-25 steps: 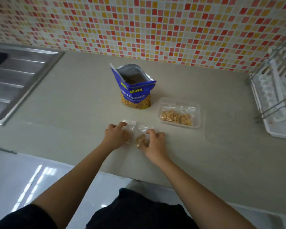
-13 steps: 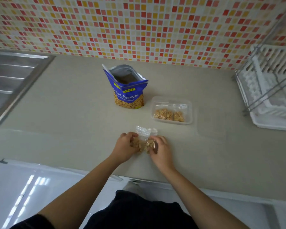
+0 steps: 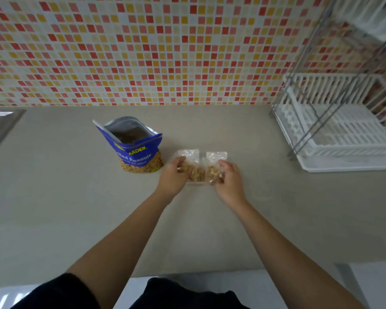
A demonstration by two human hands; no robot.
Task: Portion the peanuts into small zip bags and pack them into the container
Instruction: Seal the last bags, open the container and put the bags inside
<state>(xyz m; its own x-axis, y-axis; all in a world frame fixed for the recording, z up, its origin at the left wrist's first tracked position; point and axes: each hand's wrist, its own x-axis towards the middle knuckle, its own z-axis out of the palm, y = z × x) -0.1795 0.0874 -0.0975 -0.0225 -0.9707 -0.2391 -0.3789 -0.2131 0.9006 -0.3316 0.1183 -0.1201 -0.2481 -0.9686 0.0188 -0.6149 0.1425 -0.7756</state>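
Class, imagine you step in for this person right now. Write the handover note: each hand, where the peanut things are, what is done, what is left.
Left hand: holding a filled zip bag.
Right hand: holding a second filled zip bag.
Both bags are upright, side by side, above the clear container, which they mostly hide.
The blue peanut pouch stands open on the counter, to the left.
Done: two bags filled.
Left: set both bags in the container; whether they are sealed cannot be told.

Matt beige countertop (image 3: 76, 208), glossy mosaic tiles (image 3: 143, 52), clear plastic zip bags (image 3: 191, 157), white plastic rack (image 3: 343, 134)
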